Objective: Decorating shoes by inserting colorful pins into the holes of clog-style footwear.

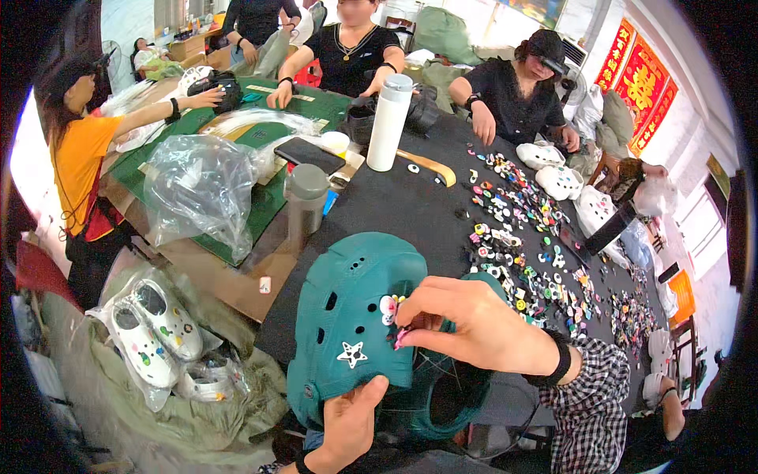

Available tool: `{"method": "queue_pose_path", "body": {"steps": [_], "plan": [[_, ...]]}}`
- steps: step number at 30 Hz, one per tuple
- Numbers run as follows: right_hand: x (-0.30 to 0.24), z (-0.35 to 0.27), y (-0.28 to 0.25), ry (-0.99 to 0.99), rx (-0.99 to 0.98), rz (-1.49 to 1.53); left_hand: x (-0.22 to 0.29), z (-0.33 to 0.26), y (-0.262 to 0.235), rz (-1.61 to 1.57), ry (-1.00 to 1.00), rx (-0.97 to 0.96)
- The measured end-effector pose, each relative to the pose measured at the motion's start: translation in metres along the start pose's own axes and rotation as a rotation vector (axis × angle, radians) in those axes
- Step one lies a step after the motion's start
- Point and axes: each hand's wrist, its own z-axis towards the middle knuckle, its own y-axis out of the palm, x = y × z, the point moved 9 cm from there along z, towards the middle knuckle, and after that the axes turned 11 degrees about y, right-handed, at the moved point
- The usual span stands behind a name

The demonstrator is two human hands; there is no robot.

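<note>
A dark green foam clog (347, 284) is held up at the middle, its holed upper facing me. My left hand (341, 430) grips its lower edge, thumb on the outside and the other fingers hidden. A white star charm (352, 355) sits on the upper. My right hand (474, 324) pinches a small colourful shoe charm (400, 337), with pink and black showing, against the clog; the fingers partly hide it. Just beside those fingertips is a white charm with red (388, 310). Behind and below my right hand is a second green clog (450, 403).
Several loose charms (513, 253) cover the black table's right half. Beyond the clog stand a grey-lidded tumbler (306, 201), a white bottle (390, 122), a phone (309, 156) and a clear plastic bag (201, 189). White clogs (150, 332) lie lower left. Several people work around the table.
</note>
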Motion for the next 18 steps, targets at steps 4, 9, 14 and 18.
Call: {"method": "queue_pose_path", "body": {"steps": [4, 9, 14, 18], "plan": [[0.011, 0.0, -0.001, 0.076, 0.036, 0.024, -0.004, 0.0, 0.0, 0.064, 0.035, -0.043], [0.012, -0.01, 0.002, 0.081, 0.046, 0.055, -0.014, -0.003, 0.007, 0.116, -0.056, -0.098], [0.003, -0.019, -0.001, 0.074, 0.049, -0.239, -0.031, -0.009, 0.003, 0.153, -0.166, -0.11], [0.01, -0.024, 0.002, 0.075, 0.016, -0.305, -0.031, -0.009, 0.013, 0.132, -0.117, -0.108]]}}
